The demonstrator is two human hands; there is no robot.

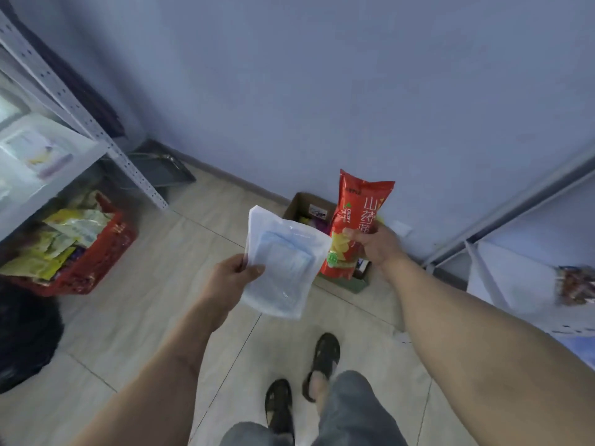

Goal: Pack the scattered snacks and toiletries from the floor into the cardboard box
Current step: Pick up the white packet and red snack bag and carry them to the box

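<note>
A view down from the head. Nearest, below both hands, two feet in dark sandals are seen on the pale tiled floor.

The left hand is raised, its thumb and curled fingers pinching the lower left edge of a translucent white pouch with a pale blue pad inside. The pouch is held roughly upright and appears thin, soft and very light; it is judged likely to flop and to be slippery, so a hold at the sealed edge is best kept.

The right hand is raised just beside it, fingers wrapped round the middle of a red crisp bag, which stands upright in the grip. The bag looks puffed and light, its contents presumably brittle, so a loose hold around the waist, without squeezing, is advised.

Just beyond and below both hands, against the wall, the open cardboard box is seen on the floor, partly hidden by the two packets; a few coloured items already lie inside. Both packets are held above and in front of it, not yet put in.

Far to the left of the left hand, a red basket filled with yellow packets sits under a metal shelf.
</note>
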